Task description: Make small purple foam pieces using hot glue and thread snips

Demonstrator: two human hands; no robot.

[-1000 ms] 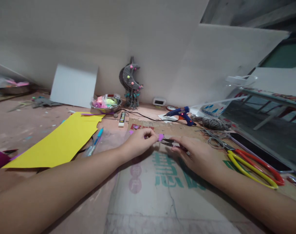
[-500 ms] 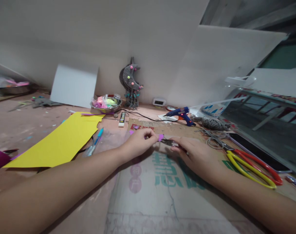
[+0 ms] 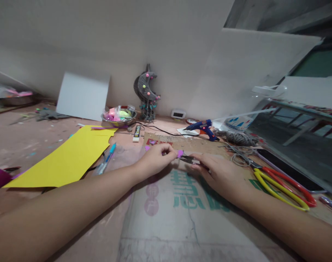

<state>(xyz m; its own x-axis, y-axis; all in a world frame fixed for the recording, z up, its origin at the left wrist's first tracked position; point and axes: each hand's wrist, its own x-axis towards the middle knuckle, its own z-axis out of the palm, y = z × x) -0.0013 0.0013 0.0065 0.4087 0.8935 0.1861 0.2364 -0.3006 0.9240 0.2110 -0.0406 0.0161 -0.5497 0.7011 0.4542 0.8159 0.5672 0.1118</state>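
Observation:
My left hand (image 3: 156, 159) pinches a small purple paper piece (image 3: 180, 153) between thumb and fingertips. Just right of it, my right hand (image 3: 219, 173) is closed round small metal snips (image 3: 189, 159), whose blades point at the purple piece and touch its edge. Both hands hover low over a flattened cardboard sheet (image 3: 182, 211) with green print, lying on the pinkish floor. What the snips' blades do inside the paper is too small to tell.
A yellow paper sheet (image 3: 70, 158) and a blue pen (image 3: 108, 157) lie to the left. Red-and-yellow scissors (image 3: 284, 187), twine (image 3: 238, 138) and a blue glue gun (image 3: 204, 128) lie to the right. A bowl of coloured bits (image 3: 119, 116) and a crescent-moon ornament (image 3: 147, 92) stand by the wall.
Almost nothing has moved. My right hand and the snips have edged slightly left and up towards the purple piece.

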